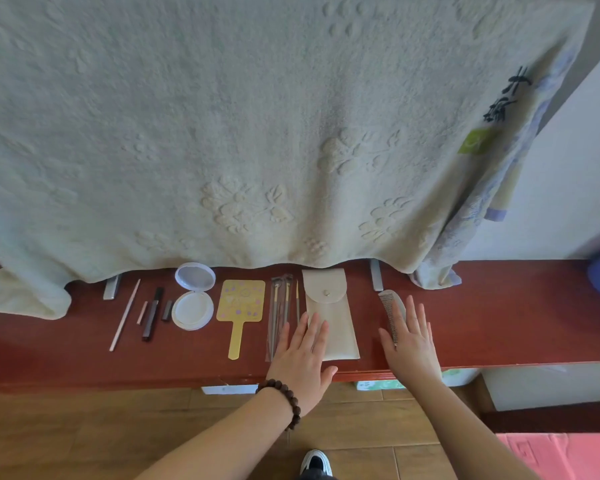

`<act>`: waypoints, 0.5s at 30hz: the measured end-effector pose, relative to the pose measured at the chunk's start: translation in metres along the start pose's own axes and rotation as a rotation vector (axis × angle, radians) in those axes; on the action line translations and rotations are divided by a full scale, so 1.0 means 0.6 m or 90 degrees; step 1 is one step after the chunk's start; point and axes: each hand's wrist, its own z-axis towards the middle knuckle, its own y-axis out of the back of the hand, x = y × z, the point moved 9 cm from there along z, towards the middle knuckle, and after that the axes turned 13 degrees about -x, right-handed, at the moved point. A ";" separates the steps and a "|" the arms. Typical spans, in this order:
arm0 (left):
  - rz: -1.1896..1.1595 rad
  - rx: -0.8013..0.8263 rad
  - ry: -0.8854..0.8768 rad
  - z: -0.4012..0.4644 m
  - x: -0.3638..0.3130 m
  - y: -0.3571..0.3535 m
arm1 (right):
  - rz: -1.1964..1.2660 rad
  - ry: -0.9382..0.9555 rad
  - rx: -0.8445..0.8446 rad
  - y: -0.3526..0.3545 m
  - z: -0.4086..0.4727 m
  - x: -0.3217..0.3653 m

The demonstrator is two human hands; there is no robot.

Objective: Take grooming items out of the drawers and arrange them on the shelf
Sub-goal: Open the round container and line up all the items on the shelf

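Grooming items lie in a row on the dark red shelf (499,317). From the left: a thin pink stick (124,315), a dark pencil (152,315), an open white round compact (192,301), a yellow hand mirror (239,306), a clear packet of slim tools (280,306), a beige snap pouch (329,306) and a grey comb (392,310). My left hand (300,362) lies flat with fingers apart, its fingertips on the pouch's lower left part. My right hand (411,344) is flat too, covering the comb's lower end. Neither hand grips anything.
A large cream embossed towel (257,133) hangs behind the shelf, reaching down to the items' tops. A second patterned cloth (482,188) hangs at the right. Below the shelf are a wooden floor, a pink mat (568,455) and my shoe (315,462).
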 end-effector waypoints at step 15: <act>-0.017 0.068 -0.004 0.012 -0.037 -0.034 | -0.052 0.006 0.059 -0.053 -0.037 0.038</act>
